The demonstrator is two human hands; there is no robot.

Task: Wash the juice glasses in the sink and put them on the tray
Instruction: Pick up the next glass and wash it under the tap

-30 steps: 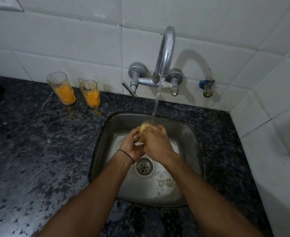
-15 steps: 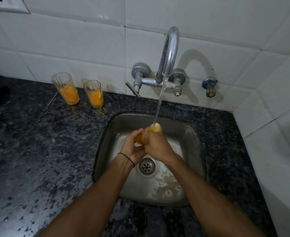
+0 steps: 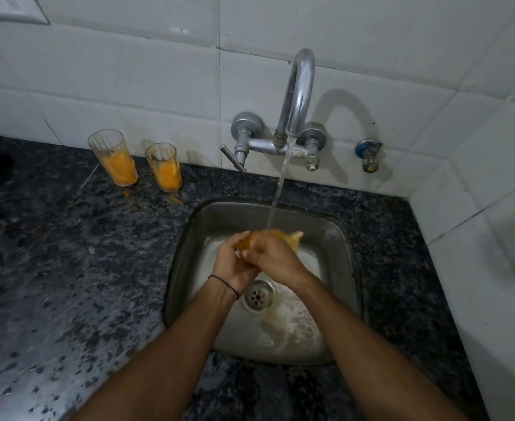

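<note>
Fingers of my left hand (image 3: 231,266) and right hand (image 3: 276,257) curl round an orange-smeared glass (image 3: 284,237) over the sink (image 3: 349,268), under the tap (image 3: 299,86). Left of it, on the dark surface (image 3: 68,268), stand a tall juice glass (image 3: 114,159) and a shorter juice glass (image 3: 163,167).

White glossy tiled wall (image 3: 128,71) behind; 2nd tiled wall (image 3: 493,238) meets it at right corner. Dark speckled granite counter (image 3: 52,268). White socket plate (image 3: 4,7) top left. Dim light.

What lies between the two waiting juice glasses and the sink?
Head view: only dark counter, bare except small orange juice spills, up to the sink rim.
</note>
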